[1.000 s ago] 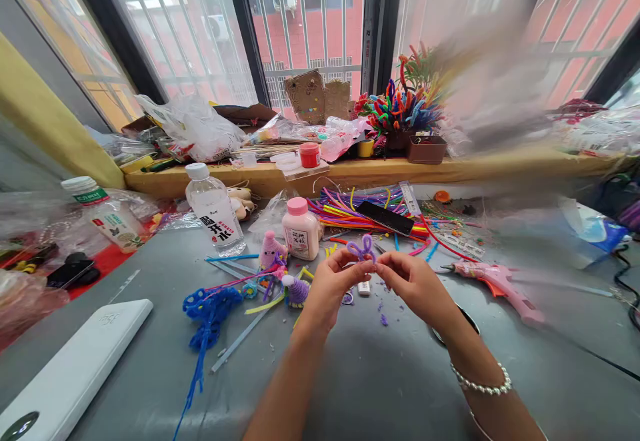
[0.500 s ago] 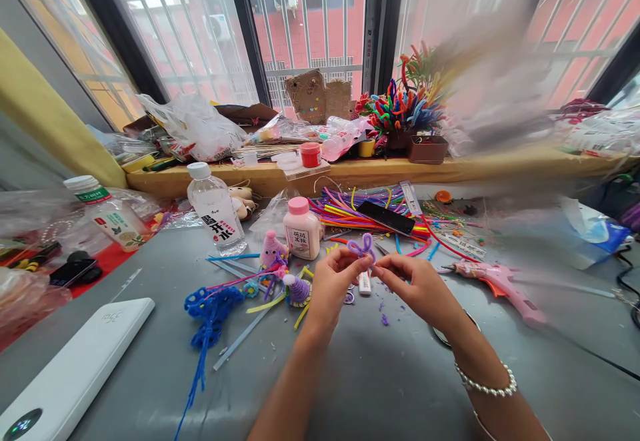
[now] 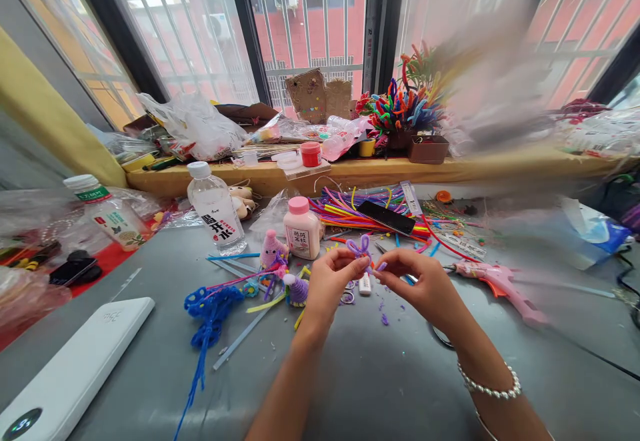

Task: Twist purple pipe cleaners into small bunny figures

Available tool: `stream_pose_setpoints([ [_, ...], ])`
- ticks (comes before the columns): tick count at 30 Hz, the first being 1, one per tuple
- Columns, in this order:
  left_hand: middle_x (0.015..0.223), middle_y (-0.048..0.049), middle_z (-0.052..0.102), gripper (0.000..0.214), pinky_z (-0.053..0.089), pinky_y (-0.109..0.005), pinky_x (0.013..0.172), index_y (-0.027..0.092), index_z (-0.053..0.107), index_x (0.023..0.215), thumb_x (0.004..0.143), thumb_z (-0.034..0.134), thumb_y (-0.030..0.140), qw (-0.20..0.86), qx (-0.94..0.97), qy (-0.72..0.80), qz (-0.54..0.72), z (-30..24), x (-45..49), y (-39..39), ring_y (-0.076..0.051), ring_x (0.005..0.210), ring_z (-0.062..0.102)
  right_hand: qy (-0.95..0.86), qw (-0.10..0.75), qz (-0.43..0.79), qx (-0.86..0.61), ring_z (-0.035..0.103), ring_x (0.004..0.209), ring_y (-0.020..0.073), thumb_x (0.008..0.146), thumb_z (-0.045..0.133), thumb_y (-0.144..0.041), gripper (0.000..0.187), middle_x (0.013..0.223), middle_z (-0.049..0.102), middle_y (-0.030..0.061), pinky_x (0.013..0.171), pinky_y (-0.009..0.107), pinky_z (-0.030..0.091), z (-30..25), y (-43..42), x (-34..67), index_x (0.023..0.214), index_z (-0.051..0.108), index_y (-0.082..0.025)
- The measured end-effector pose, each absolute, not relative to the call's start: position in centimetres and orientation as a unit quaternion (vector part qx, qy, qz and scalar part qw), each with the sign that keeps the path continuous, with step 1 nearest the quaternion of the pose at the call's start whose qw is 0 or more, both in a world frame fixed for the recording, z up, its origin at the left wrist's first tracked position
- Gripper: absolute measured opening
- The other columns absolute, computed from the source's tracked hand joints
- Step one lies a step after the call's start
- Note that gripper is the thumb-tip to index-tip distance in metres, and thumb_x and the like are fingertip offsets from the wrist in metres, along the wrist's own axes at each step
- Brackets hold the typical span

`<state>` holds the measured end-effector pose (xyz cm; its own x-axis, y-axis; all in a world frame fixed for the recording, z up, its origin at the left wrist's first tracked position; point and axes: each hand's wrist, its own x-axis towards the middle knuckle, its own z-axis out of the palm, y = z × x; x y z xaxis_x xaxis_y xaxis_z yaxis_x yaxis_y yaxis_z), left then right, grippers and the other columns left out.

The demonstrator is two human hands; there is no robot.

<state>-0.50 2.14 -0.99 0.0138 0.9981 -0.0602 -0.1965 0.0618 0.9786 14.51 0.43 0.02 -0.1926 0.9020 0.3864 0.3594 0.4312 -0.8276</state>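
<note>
Both hands, left hand (image 3: pixel 334 280) and right hand (image 3: pixel 423 282), pinch 1 purple pipe cleaner (image 3: pixel 361 248), its stem hidden.

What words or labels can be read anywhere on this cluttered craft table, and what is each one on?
"喝开水": bold black characters on the clear water bottle.
On the pink-capped bottle: dark characters, too small to read.
On the green-banded bottle: print too blurred to read.
On the white power bank: faint logo, unreadable.
On the purple pipe-cleaner loop, pinched by the left hand and right hand: no writing.
</note>
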Motion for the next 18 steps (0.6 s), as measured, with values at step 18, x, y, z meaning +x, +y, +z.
stream_pose_setpoints([
  [18, 0.061, -0.0009, 0.065, 0.024, 0.051, -0.024, 0.062, 0.012, 0.059, 0.068, 0.056, 0.074, 0.026, 0.588, 0.407, 0.438, 0.545, -1.2, 0.3, 1.9, -0.011, 0.058, 0.062, -0.613, 0.574, 0.272, -0.47, 0.062, 0.066, 0.0151, 0.074, 0.059, -0.027, 0.012, 0.074, 0.066, 0.0034, 0.063, 0.029, 0.052, -1.0, 0.8, 13.4, 0.081, 0.059, -0.018],
])
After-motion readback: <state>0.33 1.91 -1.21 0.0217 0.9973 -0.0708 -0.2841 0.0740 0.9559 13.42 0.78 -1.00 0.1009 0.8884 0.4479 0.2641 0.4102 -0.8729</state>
